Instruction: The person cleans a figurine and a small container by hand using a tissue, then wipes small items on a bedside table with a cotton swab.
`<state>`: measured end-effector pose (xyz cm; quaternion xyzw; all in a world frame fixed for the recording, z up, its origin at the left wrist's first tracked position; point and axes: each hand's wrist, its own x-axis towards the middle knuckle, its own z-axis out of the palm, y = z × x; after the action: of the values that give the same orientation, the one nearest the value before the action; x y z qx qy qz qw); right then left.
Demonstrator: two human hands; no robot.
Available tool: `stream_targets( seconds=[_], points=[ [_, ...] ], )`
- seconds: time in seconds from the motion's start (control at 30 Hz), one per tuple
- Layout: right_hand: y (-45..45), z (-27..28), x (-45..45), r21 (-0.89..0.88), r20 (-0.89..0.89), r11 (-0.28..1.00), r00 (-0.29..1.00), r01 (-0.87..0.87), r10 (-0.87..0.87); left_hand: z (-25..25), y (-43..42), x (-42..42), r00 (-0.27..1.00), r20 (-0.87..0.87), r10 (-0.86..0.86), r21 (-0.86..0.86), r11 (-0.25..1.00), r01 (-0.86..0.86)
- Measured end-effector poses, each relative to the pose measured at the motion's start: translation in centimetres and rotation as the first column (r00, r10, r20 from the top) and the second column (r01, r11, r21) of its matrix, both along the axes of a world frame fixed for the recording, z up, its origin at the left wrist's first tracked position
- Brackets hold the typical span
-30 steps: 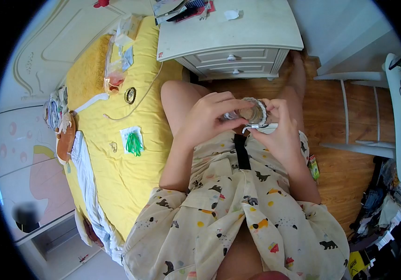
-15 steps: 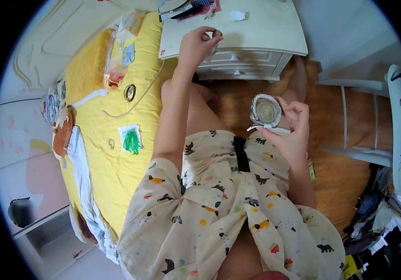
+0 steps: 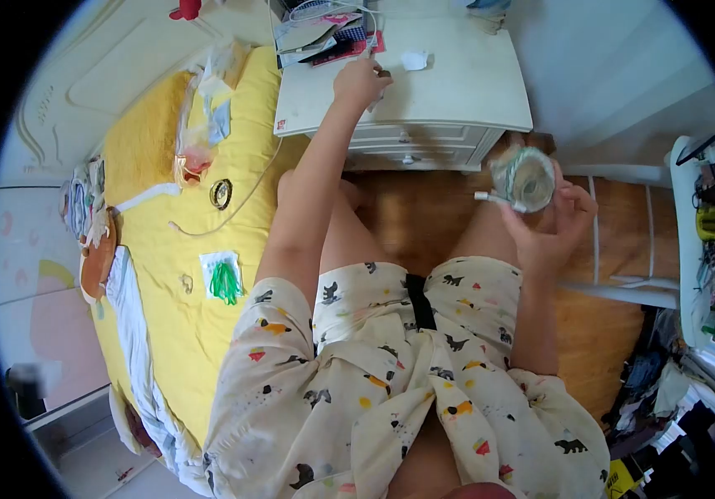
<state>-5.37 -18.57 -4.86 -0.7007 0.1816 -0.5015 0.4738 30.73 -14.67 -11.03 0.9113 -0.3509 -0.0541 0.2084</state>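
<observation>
My left hand [image 3: 361,85] is above the front left part of the white nightstand [image 3: 457,91]. Its fingers are pinched, with something small and pale partly showing beneath them; I cannot make out what it is. Over the wooden floor at the right, my right hand [image 3: 559,218] grips a round, clear jar [image 3: 534,185] by its side and bottom edge. The jar is tipped so that its round end faces me, and a whitish-green twisted band runs round it, slightly blurred. A short white stick-like end [image 3: 490,198] juts out to the left of the jar.
Left is a bed with a yellow sheet [image 3: 183,333], holding a green ribbon bundle [image 3: 224,283], a black ring-shaped item [image 3: 221,195] and a thin cord [image 3: 232,208]. Papers and a box [image 3: 316,37] sit on the nightstand beside a white scrap [image 3: 415,60]. A cluttered white shelf [image 3: 690,249] stands right.
My left hand has moved farther in over the nightstand top. My right hand has carried the jar to the right, away from my leg. The view has shifted slightly.
</observation>
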Motion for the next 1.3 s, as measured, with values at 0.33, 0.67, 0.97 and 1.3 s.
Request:
stream_targets(
  seconds=[0.33, 0.67, 0.97, 1.3],
  points=[
    [-1.2, -2.4, 4.2, -0.126, 0.011, 0.977, 0.984, -0.173, 0.176, -1.0, 1.4, 0.8, 0.997, 0.025, 0.077, -0.039, 0.996, -0.076],
    [-0.4, -0.4, 4.5, -0.048, -0.024, 0.995, 0.996, -0.091, 0.090, -1.7, 2.6, -1.7, 0.896, 0.417, 0.151, -0.118, 0.987, -0.111],
    [0.0, -0.8, 3.5, 0.003, -0.240, 0.998, 0.969, -0.067, 0.066, 12.8, 8.6, -16.0, 0.637, 0.504, -0.583, -0.225, 0.623, 0.749],
    [1.6, -1.1, 2.2, -0.011, -0.489, 0.984, 0.860, -0.177, 0.149, 11.8, 9.8, -18.8, 0.492, 0.482, -0.725, 0.184, 0.632, 0.752]
  ],
)
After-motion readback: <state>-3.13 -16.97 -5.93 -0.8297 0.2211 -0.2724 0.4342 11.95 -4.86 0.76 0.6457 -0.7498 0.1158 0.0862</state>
